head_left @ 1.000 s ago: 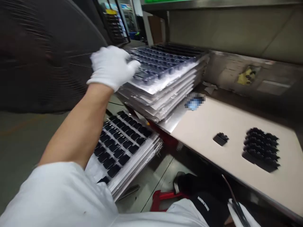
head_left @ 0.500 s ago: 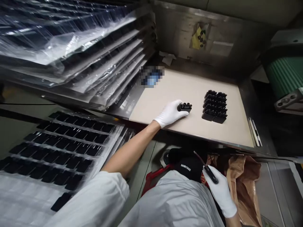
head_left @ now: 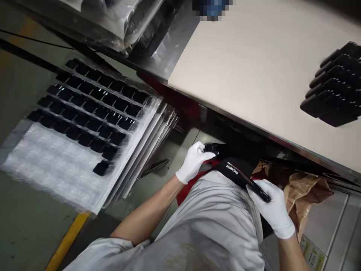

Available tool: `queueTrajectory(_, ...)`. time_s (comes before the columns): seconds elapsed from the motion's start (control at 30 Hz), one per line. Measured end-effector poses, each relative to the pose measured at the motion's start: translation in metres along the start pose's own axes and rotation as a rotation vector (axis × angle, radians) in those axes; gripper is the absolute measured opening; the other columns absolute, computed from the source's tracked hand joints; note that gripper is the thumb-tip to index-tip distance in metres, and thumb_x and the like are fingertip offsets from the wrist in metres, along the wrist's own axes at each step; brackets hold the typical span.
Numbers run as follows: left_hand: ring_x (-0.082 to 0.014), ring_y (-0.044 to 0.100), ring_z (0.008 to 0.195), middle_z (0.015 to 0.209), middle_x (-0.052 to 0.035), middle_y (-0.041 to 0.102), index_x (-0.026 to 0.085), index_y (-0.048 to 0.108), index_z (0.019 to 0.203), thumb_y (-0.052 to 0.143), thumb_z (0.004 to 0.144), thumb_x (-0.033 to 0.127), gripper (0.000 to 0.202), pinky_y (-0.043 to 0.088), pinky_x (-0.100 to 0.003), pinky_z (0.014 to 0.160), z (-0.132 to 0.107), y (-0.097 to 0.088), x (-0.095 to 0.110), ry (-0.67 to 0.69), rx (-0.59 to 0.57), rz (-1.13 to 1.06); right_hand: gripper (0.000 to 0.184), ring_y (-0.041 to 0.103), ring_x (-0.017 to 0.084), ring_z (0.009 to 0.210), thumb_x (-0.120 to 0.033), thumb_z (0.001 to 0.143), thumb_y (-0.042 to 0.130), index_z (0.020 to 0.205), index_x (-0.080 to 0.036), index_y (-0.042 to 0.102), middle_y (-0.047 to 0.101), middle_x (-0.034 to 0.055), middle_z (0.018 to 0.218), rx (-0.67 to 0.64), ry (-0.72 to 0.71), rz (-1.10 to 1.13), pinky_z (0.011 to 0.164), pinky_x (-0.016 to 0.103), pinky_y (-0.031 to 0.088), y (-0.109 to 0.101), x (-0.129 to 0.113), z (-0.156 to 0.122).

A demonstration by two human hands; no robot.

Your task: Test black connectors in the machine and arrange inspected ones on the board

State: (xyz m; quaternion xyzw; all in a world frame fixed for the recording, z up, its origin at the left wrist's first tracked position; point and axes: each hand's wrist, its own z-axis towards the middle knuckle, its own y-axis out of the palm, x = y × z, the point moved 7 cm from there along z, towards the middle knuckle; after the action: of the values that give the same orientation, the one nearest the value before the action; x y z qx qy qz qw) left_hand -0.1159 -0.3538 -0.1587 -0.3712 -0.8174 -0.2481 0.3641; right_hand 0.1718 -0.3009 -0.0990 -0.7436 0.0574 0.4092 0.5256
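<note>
My left hand [head_left: 193, 162], in a white glove, is closed around a small black moulded part [head_left: 211, 149] above my lap. My gloved right hand [head_left: 272, 207] grips a slim tool [head_left: 261, 191] by its glossy black handle. The tool's thin, dark shaft slants up and left over my dark clothing; its exact kind is unclear. At the right side of the table, similar black parts [head_left: 335, 86] stand packed together in a block, cut off by the frame edge.
Left of me, a stack of clear plastic trays [head_left: 104, 199] carries rows of black pieces. More wrapped trays [head_left: 113, 22] lie above. The pale tabletop [head_left: 239, 56] has a metal front edge. A brown paper bag [head_left: 306, 192] is beside my right hand.
My left hand has carried the black part off the tabletop, down towards my lap. The view has tipped downward and left. My right hand still grips the tool.
</note>
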Motion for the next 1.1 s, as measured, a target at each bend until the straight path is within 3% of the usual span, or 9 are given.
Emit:
queueTrajectory(0.1, -0.0107, 0.055, 0.066, 0.07, 0.0043, 0.059, 0.018, 0.057, 0.078, 0.088, 0.063, 0.03, 0.037, 0.045, -0.024, 0.062, 0.017, -0.008, -0.014, 0.045, 0.001, 0.068, 0.012, 0.066, 0.02, 0.074, -0.031, 0.093, 0.068, 0.097, -0.023, 0.076, 0.071, 0.0044, 0.081, -0.023, 0.027, -0.066, 0.072, 0.033, 0.054, 0.012, 0.004, 0.002)
queueTrajectory(0.23, -0.0228, 0.073, 0.098, 0.101, -0.0068, 0.078, 0.016, 0.072, 0.105, 0.087, 0.068, 0.034, 0.043, 0.058, -0.034, 0.09, 0.031, -0.005, -0.012, 0.147, -0.073, 0.188, 0.018, 0.06, 0.018, 0.067, -0.034, 0.091, 0.064, 0.081, -0.023, 0.073, 0.062, 0.0023, 0.07, -0.056, 0.087, -0.195, 0.066, 0.031, 0.044, 0.021, 0.001, 0.014)
queueTrajectory(0.37, -0.0253, 0.076, 0.097, 0.098, -0.0066, 0.08, 0.018, 0.075, 0.114, 0.084, 0.076, 0.034, 0.042, 0.058, -0.04, 0.098, 0.038, -0.011, 0.003, 0.246, 0.015, 0.517, 0.032, 0.049, 0.017, 0.058, -0.044, 0.085, 0.065, 0.061, -0.023, 0.059, 0.051, 0.0006, 0.062, -0.066, 0.147, -0.467, 0.057, 0.031, 0.029, 0.02, -0.006, 0.028)
queueTrajectory(0.43, -0.0253, 0.075, 0.098, 0.099, -0.0074, 0.08, 0.016, 0.075, 0.113, 0.086, 0.076, 0.033, 0.042, 0.058, -0.04, 0.098, 0.042, -0.017, 0.011, 0.244, 0.033, 0.48, 0.031, 0.049, 0.017, 0.058, -0.046, 0.082, 0.065, 0.063, -0.023, 0.059, 0.053, 0.0009, 0.064, -0.111, 0.165, -0.528, 0.058, 0.031, 0.026, 0.021, -0.007, 0.031)
queueTrajectory(0.5, -0.0249, 0.075, 0.096, 0.102, -0.0093, 0.08, 0.013, 0.075, 0.111, 0.089, 0.073, 0.034, 0.046, 0.06, -0.039, 0.095, 0.048, -0.021, 0.009, 0.143, -0.06, 0.274, 0.03, 0.049, 0.017, 0.059, -0.047, 0.082, 0.065, 0.064, -0.024, 0.06, 0.054, 0.001, 0.065, -0.157, 0.184, -0.515, 0.059, 0.031, 0.027, 0.021, -0.005, 0.031)
queueTrajectory(0.67, -0.0223, 0.076, 0.082, 0.093, -0.0126, 0.077, 0.009, 0.075, 0.098, 0.096, 0.071, 0.038, 0.046, 0.063, -0.035, 0.083, 0.046, -0.02, -0.014, -0.334, -0.501, -0.186, 0.036, 0.048, 0.014, 0.059, -0.043, 0.087, 0.061, 0.06, -0.022, 0.049, 0.051, -0.0008, 0.062, -0.27, 0.201, -0.207, 0.061, 0.029, 0.032, 0.025, 0.006, 0.024)
queueTrajectory(0.77, -0.0215, 0.075, 0.075, 0.088, -0.0138, 0.076, 0.008, 0.076, 0.098, 0.096, 0.069, 0.043, 0.05, 0.062, -0.03, 0.071, 0.041, -0.02, -0.012, -0.391, -0.678, -0.202, 0.04, 0.045, 0.013, 0.058, -0.04, 0.089, 0.06, 0.059, -0.023, 0.041, 0.046, -0.0019, 0.06, -0.315, 0.163, -0.05, 0.059, 0.028, 0.033, 0.027, 0.009, 0.021)
queueTrajectory(0.93, -0.0234, 0.074, 0.081, 0.094, -0.0135, 0.078, 0.009, 0.076, 0.103, 0.093, 0.071, 0.046, 0.052, 0.06, -0.033, 0.078, 0.034, -0.008, 0.015, -0.231, -0.867, 0.15, 0.04, 0.047, 0.013, 0.058, -0.041, 0.091, 0.06, 0.059, -0.022, 0.046, 0.049, -0.0022, 0.061, -0.291, 0.189, -0.024, 0.061, 0.029, 0.035, 0.021, 0.013, 0.023)
queueTrajectory(1.1, -0.024, 0.074, 0.091, 0.096, -0.006, 0.078, 0.019, 0.075, 0.111, 0.078, 0.088, 0.038, 0.03, 0.056, -0.032, 0.087, 0.032, -0.004, 0.053, 0.243, -0.691, 0.907, 0.036, 0.05, 0.014, 0.06, -0.043, 0.087, 0.062, 0.06, -0.022, 0.052, 0.051, -0.0008, 0.063, -0.185, 0.169, -0.244, 0.062, 0.03, 0.033, 0.014, 0.003, 0.028)
